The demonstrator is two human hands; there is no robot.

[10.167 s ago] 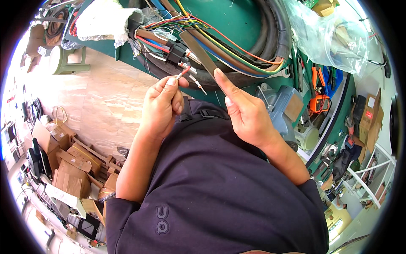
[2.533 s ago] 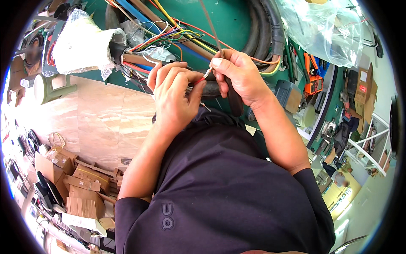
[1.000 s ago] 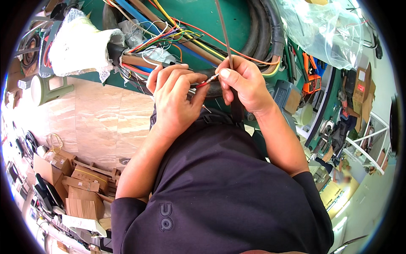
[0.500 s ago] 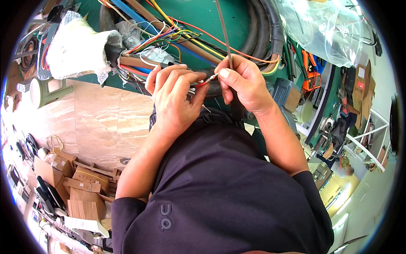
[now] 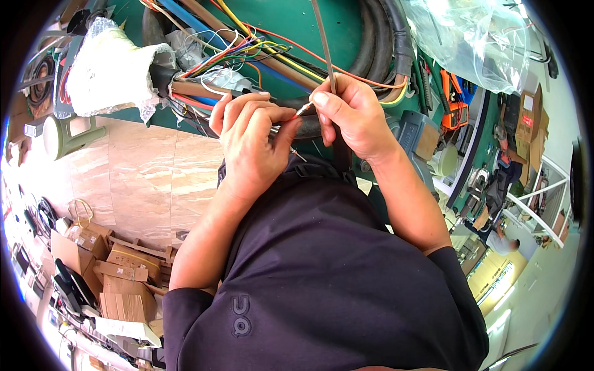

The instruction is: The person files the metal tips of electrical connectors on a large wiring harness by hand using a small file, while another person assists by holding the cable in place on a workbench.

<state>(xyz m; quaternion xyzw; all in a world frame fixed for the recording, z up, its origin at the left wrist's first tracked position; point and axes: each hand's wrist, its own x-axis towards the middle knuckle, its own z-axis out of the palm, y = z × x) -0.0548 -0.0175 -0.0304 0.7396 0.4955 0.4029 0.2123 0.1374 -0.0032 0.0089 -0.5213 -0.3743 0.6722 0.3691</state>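
Thumb and forefinger of my left hand [image 5: 250, 133] are closed on a thin red wire [image 5: 295, 117], most of it hidden by the fingers. A small silvery metal pin [image 5: 303, 109] sits at the wire's end, between the two hands. My right hand [image 5: 352, 114] pinches at the far end of that pin, its fingertips partly hiding it. A long dark narrow strip [image 5: 323, 40] runs down behind the right fingers and shows again below them. Another thin metal-tipped piece [image 5: 298, 155] pokes out below my left hand.
Loose coloured wires [image 5: 247, 52] and thick black cable [image 5: 387, 43] lie on the green bench [image 5: 297, 21]. Bubble wrap [image 5: 111, 68] covers a cable end at left. Clear plastic [image 5: 473, 40] and an orange tool [image 5: 456, 114] lie at right. Cardboard boxes [image 5: 127, 278] stand lower left.
Both hands have shifted slightly, and less of the red wire shows between my left fingers. The pinching grips stay the same. At far right, a person in the background shows more clearly.
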